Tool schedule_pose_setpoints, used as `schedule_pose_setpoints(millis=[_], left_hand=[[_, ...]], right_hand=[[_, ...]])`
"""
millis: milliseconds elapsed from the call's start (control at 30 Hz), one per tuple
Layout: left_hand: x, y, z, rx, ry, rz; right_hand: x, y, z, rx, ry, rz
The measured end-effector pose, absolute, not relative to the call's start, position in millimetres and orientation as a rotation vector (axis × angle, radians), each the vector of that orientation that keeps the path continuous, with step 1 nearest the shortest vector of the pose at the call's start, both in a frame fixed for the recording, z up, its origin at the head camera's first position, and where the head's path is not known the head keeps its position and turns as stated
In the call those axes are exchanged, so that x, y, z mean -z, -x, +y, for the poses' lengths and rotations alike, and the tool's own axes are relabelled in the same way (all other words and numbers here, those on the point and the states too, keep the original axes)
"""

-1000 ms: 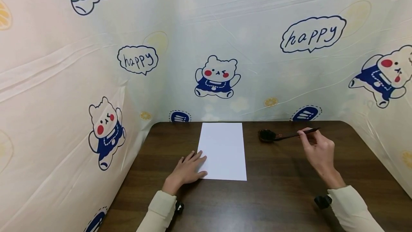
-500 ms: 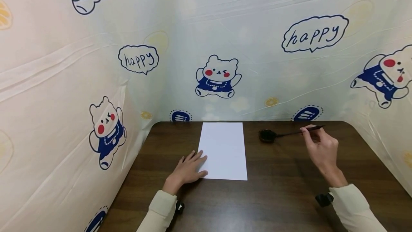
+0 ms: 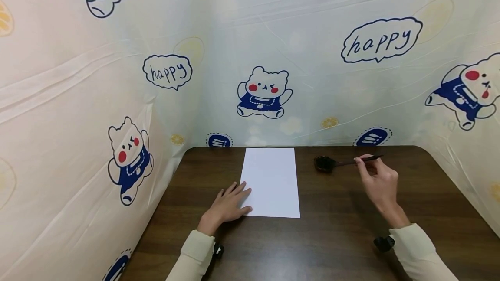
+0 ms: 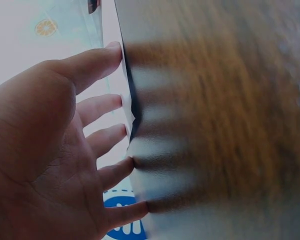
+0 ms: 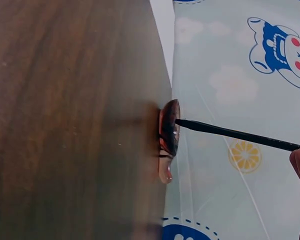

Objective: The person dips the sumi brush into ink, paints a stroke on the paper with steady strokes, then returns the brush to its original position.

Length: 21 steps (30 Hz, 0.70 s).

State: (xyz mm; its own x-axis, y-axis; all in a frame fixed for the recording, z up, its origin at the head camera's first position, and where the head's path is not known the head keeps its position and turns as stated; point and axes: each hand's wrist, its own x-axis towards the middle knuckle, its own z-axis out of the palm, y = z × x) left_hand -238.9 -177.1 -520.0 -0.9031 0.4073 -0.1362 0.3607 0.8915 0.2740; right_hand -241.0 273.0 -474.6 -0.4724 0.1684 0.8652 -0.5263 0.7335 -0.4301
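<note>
A white sheet of paper (image 3: 273, 177) lies at the back middle of the table. My left hand (image 3: 226, 205) rests on its lower left edge with the fingers spread, seen from the palm side in the left wrist view. In my right hand (image 3: 382, 185), thumb and fingers pinch a slim dark brush (image 5: 240, 134) near its upper end. The brush slants down to the left, its pointed tip at the rim of a small dark dish (image 5: 169, 127) in the right wrist view. Black matter fills this dish, which stands right of the paper.
The brown wooden table (image 3: 332, 246) has rounded back corners. A pale printed curtain (image 3: 218, 81) with bears and "happy" bubbles stands right behind it and along the sides. A dark wrist device (image 3: 384, 243) sits at the right cuff.
My right hand first shifted slightly right with the brush, then back left, closer to the dish. The left hand, the paper and the dish have stayed in place.
</note>
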Motion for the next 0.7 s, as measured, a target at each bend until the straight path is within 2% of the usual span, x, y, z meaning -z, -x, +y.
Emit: schedule_pose_setpoints(millis=[700], left_hand=[[519.1,238.1,-176.7,-0.374,-0.583,2.872]], right_hand=[[476.3,233.6,278.0,-0.843,-0.276,-1.918]])
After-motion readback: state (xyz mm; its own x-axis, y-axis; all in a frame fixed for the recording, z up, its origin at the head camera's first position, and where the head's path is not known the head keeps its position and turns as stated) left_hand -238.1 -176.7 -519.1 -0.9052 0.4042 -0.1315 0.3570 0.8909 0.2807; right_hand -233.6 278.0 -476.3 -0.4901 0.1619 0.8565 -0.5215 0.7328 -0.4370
